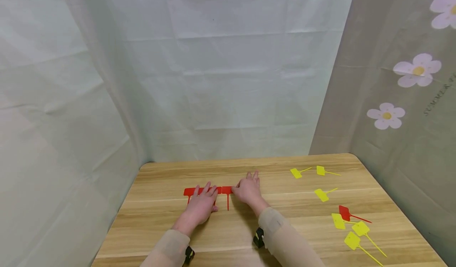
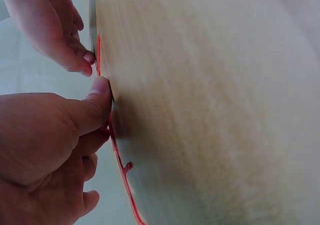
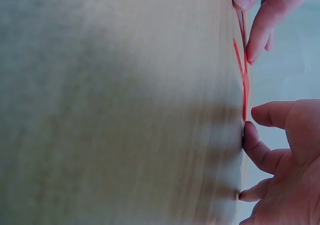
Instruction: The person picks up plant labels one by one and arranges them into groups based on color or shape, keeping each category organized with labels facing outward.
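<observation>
Both of my hands are flat on the row of red tags near the middle of the table, and neither grip is closed round anything. My left hand lies with fingers spread over the left part of the row, thumb pressing at the tags' edge in the left wrist view. My right hand touches the row's right end with loose fingertips. The red tags sit side by side, tails pointing toward me. I judge I'm lining them up, nudging heads level. Toward the table's right edge lie the yellow tags and one more red tag, well apart from my hands. Next would call for a reach right and a light pinch.
</observation>
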{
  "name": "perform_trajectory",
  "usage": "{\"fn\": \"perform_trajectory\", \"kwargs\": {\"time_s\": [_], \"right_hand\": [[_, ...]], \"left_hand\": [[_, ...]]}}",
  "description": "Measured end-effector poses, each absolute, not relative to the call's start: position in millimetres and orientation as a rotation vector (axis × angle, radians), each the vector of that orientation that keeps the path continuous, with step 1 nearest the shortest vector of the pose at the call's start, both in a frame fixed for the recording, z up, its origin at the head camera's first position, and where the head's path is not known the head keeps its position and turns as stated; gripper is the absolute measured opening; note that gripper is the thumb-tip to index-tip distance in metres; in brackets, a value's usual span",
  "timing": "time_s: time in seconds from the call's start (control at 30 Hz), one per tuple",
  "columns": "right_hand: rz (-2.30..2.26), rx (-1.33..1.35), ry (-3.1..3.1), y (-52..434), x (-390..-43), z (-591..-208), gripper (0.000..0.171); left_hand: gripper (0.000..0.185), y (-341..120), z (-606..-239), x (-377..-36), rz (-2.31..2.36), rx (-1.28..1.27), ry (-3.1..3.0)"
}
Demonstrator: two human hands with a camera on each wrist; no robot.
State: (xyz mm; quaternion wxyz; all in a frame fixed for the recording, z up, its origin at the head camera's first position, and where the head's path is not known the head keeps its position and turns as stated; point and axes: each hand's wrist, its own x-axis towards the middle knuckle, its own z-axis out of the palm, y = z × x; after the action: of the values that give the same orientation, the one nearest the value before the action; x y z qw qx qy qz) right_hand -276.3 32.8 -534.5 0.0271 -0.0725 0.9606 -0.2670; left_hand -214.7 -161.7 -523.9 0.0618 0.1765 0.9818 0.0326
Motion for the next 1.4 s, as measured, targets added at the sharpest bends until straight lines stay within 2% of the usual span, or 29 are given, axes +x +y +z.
{"fn": "perform_trajectory", "kwargs": {"time_s": [1.4], "right_hand": [[-0.804, -0.228, 2.943, 35.6, -279.5, -536.8, 0.033]], "left_hand": [[0.065, -163.6, -527.3, -211.8, 0.161, 0.558, 2.982]]}}
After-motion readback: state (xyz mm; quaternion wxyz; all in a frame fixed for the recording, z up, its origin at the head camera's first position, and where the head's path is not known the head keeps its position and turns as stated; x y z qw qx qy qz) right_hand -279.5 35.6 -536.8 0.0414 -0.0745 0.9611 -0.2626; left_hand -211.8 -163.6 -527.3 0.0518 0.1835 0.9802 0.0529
